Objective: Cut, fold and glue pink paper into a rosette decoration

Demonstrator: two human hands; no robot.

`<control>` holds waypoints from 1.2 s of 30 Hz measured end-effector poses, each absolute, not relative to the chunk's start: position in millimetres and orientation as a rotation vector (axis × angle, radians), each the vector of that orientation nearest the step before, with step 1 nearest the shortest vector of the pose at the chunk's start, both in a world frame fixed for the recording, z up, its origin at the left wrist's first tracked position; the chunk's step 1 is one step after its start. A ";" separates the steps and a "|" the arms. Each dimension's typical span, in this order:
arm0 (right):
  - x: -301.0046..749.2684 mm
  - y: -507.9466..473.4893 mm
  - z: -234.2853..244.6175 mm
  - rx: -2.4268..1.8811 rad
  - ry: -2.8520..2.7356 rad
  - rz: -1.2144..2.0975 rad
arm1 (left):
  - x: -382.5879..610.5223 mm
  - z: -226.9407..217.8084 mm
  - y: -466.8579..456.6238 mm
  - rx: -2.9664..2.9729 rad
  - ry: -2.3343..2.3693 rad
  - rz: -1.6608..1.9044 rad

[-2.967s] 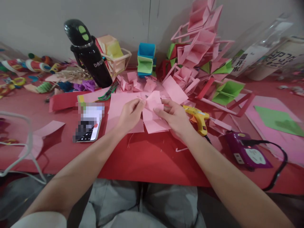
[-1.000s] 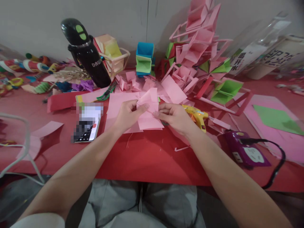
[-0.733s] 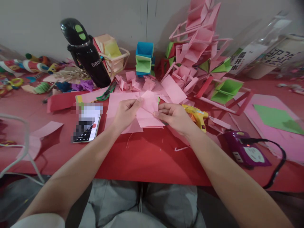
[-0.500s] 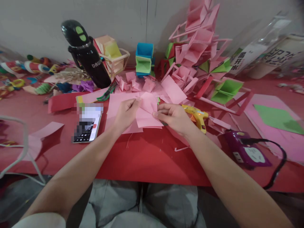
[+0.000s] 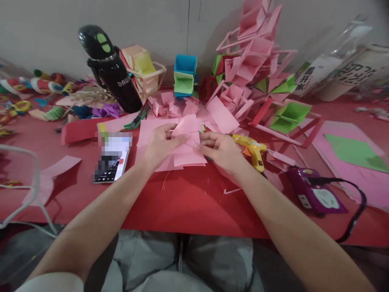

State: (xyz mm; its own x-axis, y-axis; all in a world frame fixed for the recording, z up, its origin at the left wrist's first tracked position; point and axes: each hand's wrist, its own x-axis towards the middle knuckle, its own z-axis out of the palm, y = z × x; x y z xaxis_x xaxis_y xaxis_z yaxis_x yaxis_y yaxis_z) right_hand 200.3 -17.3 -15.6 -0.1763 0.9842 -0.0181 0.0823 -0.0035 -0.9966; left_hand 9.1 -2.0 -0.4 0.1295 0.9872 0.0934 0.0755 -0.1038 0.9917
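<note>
We see a small pink paper piece (image 5: pixel 187 126), plain and matte, partly folded so that one corner peaks upward and a crease runs across it. It is lifted a little and tilted. The left hand (image 5: pixel 158 147) pinches its left edge and the right hand (image 5: pixel 220 152) pinches its lower right edge. It sits just above a loose stack of flat pink sheets (image 5: pixel 191 158) lying on the red table (image 5: pixel 182 202).

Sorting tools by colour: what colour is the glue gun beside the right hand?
Yellow glue gun, clearest in the head view.
</note>
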 end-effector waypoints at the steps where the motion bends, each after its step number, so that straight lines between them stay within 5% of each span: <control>1: 200.3 -17.0 -16.5 -1.190 -1.390 1.299 | 8.4 -1.5 -1.5 1.396 1.124 1.152; 36: 197.5 -19.4 -7.6 -1.006 -1.244 1.553 | -1.0 -1.8 1.9 1.380 1.167 1.256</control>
